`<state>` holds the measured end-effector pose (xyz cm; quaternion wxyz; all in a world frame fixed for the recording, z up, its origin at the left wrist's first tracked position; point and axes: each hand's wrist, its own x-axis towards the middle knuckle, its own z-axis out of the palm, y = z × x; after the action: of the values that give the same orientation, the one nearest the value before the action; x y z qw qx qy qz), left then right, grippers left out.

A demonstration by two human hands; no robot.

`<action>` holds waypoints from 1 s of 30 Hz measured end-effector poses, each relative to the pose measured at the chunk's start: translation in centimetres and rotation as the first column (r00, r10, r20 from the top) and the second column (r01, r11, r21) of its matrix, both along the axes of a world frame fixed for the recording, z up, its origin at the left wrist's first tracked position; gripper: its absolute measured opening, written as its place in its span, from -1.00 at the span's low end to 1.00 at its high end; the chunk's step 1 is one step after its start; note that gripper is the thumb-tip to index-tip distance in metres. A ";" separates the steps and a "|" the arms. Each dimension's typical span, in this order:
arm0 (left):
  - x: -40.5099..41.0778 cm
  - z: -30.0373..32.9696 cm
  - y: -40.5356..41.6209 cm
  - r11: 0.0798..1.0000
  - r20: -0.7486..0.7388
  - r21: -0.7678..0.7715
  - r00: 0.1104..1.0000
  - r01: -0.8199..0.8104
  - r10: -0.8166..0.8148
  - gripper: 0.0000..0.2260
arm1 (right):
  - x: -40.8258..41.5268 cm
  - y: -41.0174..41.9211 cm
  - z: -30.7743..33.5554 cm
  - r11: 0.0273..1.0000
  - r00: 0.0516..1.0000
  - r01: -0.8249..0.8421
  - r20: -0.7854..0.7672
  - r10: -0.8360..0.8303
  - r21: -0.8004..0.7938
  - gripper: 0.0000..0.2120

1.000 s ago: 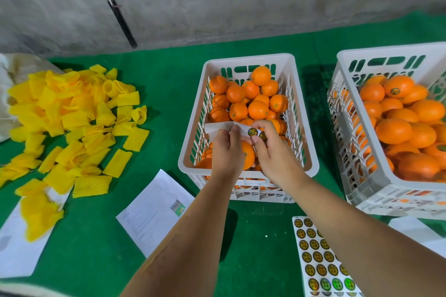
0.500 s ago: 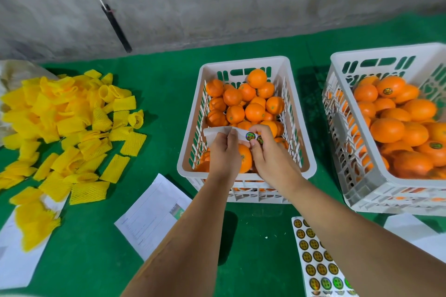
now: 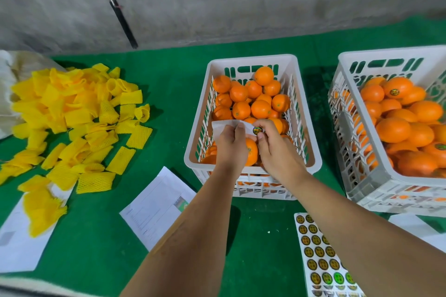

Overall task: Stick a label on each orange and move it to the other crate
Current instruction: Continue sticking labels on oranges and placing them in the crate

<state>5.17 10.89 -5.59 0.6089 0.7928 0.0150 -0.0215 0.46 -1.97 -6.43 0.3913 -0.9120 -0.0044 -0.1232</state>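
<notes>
Over the near end of the middle white crate (image 3: 303, 113), my left hand (image 3: 230, 146) grips a white strip of label backing (image 3: 220, 128). My right hand (image 3: 275, 149) pinches a round dark label (image 3: 257, 130) at the strip's right end. An orange (image 3: 251, 152) shows between the two hands, low in the crate. The crate holds several unlabelled oranges (image 3: 253, 99). The right white crate (image 3: 347, 113) holds several oranges, some with labels (image 3: 394, 92) on them.
A full label sheet (image 3: 318, 255) lies on the green cloth by my right forearm. Printed papers (image 3: 154, 207) lie in front of the middle crate. A heap of yellow foam nets (image 3: 72, 123) covers the left. A grey wall stands behind.
Both hands stay over the middle crate on the strip; my right thumb and fingers have shifted slightly on the label. The camera moved a little.
</notes>
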 end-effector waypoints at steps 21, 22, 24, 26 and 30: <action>0.0 -0.3 -0.2 1.000 0.034 0.019 0.999 -0.012 0.011 -0.58 | 0.4 -0.1 0.2 0.998 0.998 0.052 -0.033 -0.051 0.027 -0.86; 0.1 -0.4 -0.2 1.000 0.030 0.019 1.000 -0.005 0.005 -0.59 | 0.4 -0.1 0.1 0.998 0.998 0.063 -0.017 -0.063 0.025 -0.86; 0.1 -0.3 -0.2 1.000 0.034 0.027 0.999 0.011 -0.012 -0.63 | 0.3 -0.1 -0.1 0.997 0.998 0.067 0.010 -0.068 0.028 -0.86; 0.0 0.1 -0.3 0.999 0.039 0.028 0.999 0.027 -0.028 -0.66 | 0.2 -0.2 -0.1 0.998 0.998 0.054 0.025 -0.054 0.033 -0.85; 0.0 0.2 -0.3 0.999 0.052 0.013 0.997 0.048 -0.048 -0.67 | 0.0 -0.1 -0.1 0.999 0.999 0.037 0.030 -0.038 0.027 -0.82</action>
<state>5.13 10.64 -5.35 0.6038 0.7968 -0.0198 -0.0153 0.42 -2.09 -6.49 0.4008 -0.9047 0.0084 -0.1443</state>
